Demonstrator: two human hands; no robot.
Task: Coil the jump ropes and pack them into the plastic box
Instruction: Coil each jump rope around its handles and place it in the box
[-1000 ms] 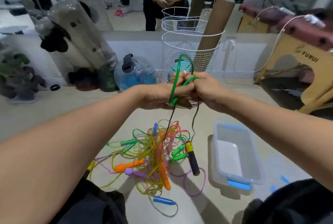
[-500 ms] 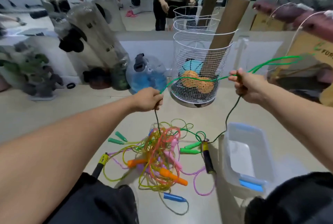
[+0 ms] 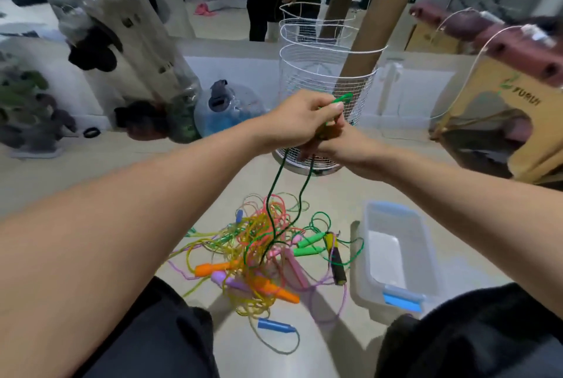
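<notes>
left hand point(image 3: 300, 119) and right hand point(image 3: 344, 149) both gripping green rope point(image 3: 275, 182); plastic box point(image 3: 426, 256) on floor beside rope pile point(image 3: 262, 256), holding nothing.

Both bare forearms reach forward and meet at chest height. The left hand point(image 3: 300, 117) sits on top, thumb and fingers point(image 3: 335, 107) pinching together. The right hand point(image 3: 341, 146) lies just beneath those fingers, touching it, its fingers curled under.

Green rope point(image 3: 275, 182) hangs to tangled ropes point(image 3: 262, 256) by empty clear box point(image 3: 426, 259).
</notes>
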